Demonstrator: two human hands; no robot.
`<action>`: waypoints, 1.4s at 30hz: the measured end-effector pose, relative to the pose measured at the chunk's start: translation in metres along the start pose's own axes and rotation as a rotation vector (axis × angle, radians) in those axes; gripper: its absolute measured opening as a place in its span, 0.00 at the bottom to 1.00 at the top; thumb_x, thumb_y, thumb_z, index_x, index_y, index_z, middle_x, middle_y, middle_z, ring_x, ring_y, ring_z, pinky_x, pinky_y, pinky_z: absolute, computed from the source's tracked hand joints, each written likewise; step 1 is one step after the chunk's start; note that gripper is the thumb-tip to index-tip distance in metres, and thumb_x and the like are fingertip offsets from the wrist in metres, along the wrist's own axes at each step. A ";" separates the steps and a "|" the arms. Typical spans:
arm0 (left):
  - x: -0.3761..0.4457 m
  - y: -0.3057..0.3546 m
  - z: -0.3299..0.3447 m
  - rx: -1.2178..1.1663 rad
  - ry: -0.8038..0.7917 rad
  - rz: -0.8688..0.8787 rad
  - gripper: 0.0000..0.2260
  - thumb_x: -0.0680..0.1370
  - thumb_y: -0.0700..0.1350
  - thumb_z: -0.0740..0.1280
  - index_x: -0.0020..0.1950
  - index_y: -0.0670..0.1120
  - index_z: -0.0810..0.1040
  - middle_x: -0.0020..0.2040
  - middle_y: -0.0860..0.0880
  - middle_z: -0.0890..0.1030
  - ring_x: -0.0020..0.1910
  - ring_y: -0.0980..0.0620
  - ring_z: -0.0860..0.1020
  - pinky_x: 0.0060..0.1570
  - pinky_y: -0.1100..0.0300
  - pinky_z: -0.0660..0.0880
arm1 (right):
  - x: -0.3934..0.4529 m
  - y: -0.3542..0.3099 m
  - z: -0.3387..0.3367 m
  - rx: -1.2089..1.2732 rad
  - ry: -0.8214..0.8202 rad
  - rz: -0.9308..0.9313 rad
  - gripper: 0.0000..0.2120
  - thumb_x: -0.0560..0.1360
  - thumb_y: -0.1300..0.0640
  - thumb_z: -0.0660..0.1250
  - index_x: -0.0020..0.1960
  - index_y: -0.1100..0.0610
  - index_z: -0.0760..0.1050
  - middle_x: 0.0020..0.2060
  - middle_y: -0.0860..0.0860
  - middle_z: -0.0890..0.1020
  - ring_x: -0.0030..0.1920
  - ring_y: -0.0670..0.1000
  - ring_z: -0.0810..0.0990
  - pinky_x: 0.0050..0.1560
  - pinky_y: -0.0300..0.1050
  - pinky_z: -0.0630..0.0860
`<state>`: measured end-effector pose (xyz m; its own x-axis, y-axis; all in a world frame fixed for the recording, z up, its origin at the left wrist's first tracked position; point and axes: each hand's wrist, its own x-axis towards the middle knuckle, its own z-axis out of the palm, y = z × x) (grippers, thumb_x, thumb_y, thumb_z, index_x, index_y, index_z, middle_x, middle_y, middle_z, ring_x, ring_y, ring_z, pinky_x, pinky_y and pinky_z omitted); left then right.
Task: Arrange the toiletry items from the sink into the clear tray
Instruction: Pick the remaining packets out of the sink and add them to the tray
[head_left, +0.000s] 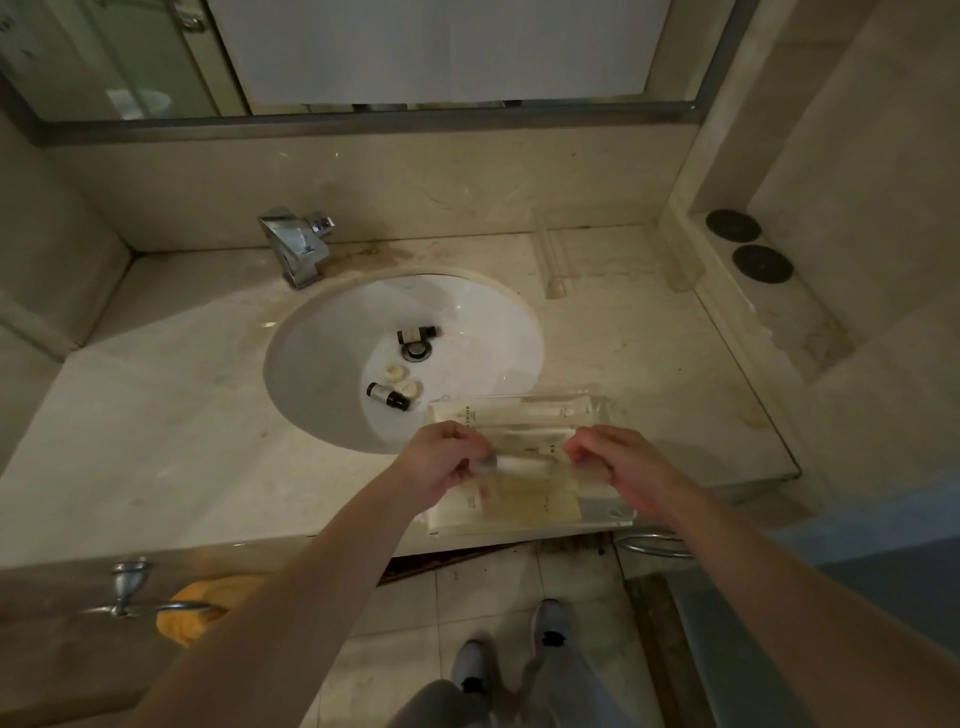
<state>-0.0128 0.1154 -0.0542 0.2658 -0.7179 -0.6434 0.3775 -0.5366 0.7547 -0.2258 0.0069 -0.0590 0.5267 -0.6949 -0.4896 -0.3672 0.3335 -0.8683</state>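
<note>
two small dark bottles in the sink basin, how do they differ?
The bottle by the drain lies just behind the drain, roughly left to right, cap end to the right. The front bottle lies lower in the basin, nearer the person, angled diagonally with its cap end to the upper left, beside two pale round items. Both are small, dark, lying on their sides in the sink, not yet in the clear tray.
</note>
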 end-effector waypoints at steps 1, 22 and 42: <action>0.002 -0.004 -0.001 0.093 -0.012 0.034 0.08 0.71 0.28 0.68 0.41 0.41 0.76 0.38 0.43 0.76 0.34 0.49 0.76 0.37 0.59 0.77 | 0.000 0.003 -0.002 -0.067 0.050 -0.010 0.07 0.75 0.56 0.66 0.45 0.58 0.81 0.42 0.54 0.83 0.45 0.52 0.80 0.51 0.44 0.76; 0.008 0.010 -0.016 1.835 -0.241 0.309 0.18 0.66 0.52 0.76 0.45 0.47 0.71 0.47 0.48 0.78 0.44 0.49 0.74 0.42 0.56 0.70 | 0.005 0.020 0.011 -1.360 0.176 -0.280 0.17 0.71 0.45 0.66 0.56 0.50 0.71 0.54 0.50 0.72 0.56 0.53 0.71 0.54 0.46 0.69; 0.021 -0.010 -0.028 1.637 -0.230 0.400 0.14 0.69 0.54 0.72 0.41 0.50 0.70 0.42 0.52 0.76 0.42 0.50 0.73 0.40 0.59 0.66 | 0.012 0.031 0.037 -1.194 -0.030 -0.395 0.15 0.74 0.43 0.59 0.60 0.46 0.69 0.52 0.43 0.77 0.52 0.47 0.77 0.48 0.43 0.74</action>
<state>0.0141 0.1185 -0.0791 -0.0698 -0.8772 -0.4750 -0.9569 -0.0756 0.2803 -0.2028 0.0320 -0.0952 0.7699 -0.5959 -0.2284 -0.6361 -0.6875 -0.3503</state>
